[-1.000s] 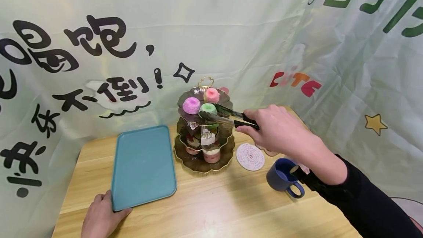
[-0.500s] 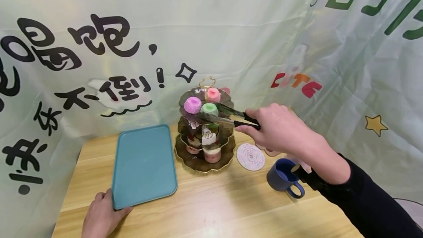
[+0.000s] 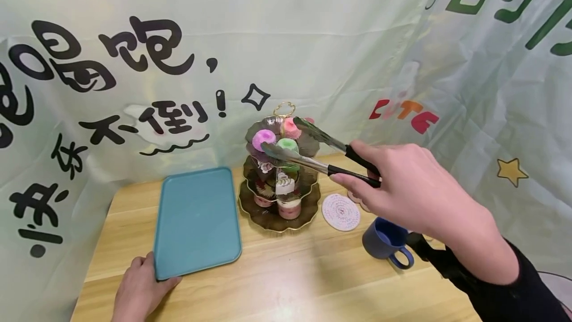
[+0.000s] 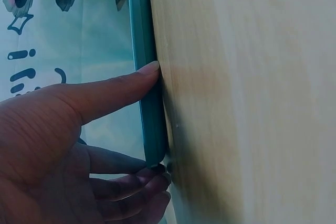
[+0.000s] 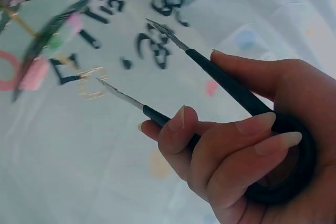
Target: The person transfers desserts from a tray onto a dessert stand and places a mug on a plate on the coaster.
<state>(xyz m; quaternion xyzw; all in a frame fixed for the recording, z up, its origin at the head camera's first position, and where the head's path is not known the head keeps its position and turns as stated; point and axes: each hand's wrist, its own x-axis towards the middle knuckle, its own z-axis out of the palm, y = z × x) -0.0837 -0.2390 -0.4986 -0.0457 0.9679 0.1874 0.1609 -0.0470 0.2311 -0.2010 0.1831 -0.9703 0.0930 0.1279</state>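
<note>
My right hand (image 3: 415, 193) grips black-handled metal tongs (image 3: 308, 162), their arms spread apart with nothing between the tips. In the head view the tongs overlap the top tier of a dark scalloped three-tier stand (image 3: 263, 220). On that tier sit a green round cake (image 3: 288, 143), a purple one (image 3: 264, 138) and a pink one (image 3: 291, 128). The right wrist view shows curled fingers about the tongs' handles (image 5: 226, 82). At the near left corner of a blue-green tray (image 3: 196, 225), my left hand (image 3: 140, 287) holds the rim, thumb (image 4: 121, 85) on the front edge and fingers at the side.
A blue mug (image 3: 384, 237) stands on the wooden table under my right wrist. Between mug and stand lies a round woven coaster (image 3: 340, 211). Lower tiers carry a white cake slice (image 3: 284, 184) and dessert cups (image 3: 289, 209). A printed cloth (image 3: 339, 63) hangs behind.
My right hand has drawn back to the right with the tongs, whose arms have spread wider. The green cake stays on the top tier. My left hand keeps its hold on the tray.
</note>
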